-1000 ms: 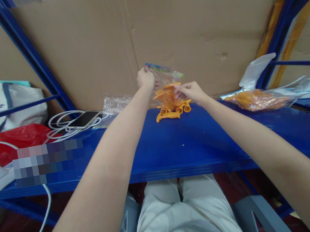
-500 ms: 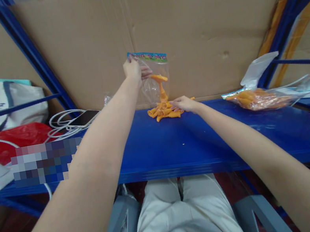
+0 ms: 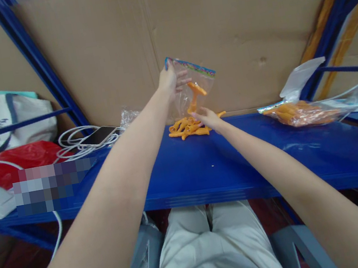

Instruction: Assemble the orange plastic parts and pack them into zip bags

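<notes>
My left hand (image 3: 171,82) grips a clear zip-top plastic bag (image 3: 182,101) near its upper left corner. A printed blue strip runs along the bag's top, which tilts down to the right. Orange plastic pieces (image 3: 196,90) show inside, forming a rough T. My right hand (image 3: 208,118) is at the bag's lower end, its thumb and fingers pinched around the bottom corner; whether an orange piece is also between them I cannot tell. Just below lies a pile of hollow orange plastic pieces (image 3: 185,128) on the blue shelf.
A filled bag of orange pieces (image 3: 300,112) lies to the right on the blue shelf (image 3: 185,170). On the left are a phone (image 3: 99,136), white cables (image 3: 65,140), a red bag (image 3: 31,158) and a canvas tote (image 3: 31,118). Cardboard (image 3: 233,27) stands behind.
The bag and my left hand have moved right, and the bag has tilted. My right hand has risen slightly from the pile to the bag's lower end. The bag's bottom has lifted off the pile.
</notes>
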Demonstrator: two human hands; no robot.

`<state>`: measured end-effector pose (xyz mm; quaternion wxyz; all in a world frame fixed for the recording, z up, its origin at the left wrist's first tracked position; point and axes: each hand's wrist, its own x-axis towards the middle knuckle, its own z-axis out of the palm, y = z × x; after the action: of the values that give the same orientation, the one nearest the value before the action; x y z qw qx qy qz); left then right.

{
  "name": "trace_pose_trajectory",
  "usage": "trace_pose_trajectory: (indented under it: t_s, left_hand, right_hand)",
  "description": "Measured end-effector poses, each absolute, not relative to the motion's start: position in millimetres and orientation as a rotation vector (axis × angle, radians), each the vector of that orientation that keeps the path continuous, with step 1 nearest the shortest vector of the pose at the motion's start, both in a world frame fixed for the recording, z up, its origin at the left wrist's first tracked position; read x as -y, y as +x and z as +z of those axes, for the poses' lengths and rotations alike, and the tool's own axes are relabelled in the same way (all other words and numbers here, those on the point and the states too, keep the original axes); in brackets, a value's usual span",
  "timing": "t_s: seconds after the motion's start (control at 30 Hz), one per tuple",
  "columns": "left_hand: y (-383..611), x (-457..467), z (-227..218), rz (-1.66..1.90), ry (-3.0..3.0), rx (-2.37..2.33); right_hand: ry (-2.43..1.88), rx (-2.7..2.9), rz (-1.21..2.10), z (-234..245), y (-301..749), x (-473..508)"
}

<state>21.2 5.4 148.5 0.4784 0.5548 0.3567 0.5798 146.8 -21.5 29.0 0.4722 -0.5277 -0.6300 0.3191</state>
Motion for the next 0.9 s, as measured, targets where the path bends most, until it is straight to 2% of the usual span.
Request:
trace_pose_trajectory:
  t_s: [0.37,0.6,0.73,0.9]
  left_hand:
    - [43.7,-3.6,132.7,1.413,1.789,-1.032]
    - [35.8,-7.1,129.2,1.463,1.986,-0.969]
    - [27.7,-10.5,128.1,1.486,1.921,-1.069]
    - [21.2,-5.8,123.2,1.339,1.838,-1.271]
  right_hand:
    - [-1.134,1.158,0.728,50.2,160.8,-10.0]
    - [-1.148,1.321,0.223,69.0,185.9,-33.7]
    - [-1.239,1.457,0.185,70.4,202.0,-29.2]
    - [-1.369,1.474,0.267,66.4,212.2,-28.8]
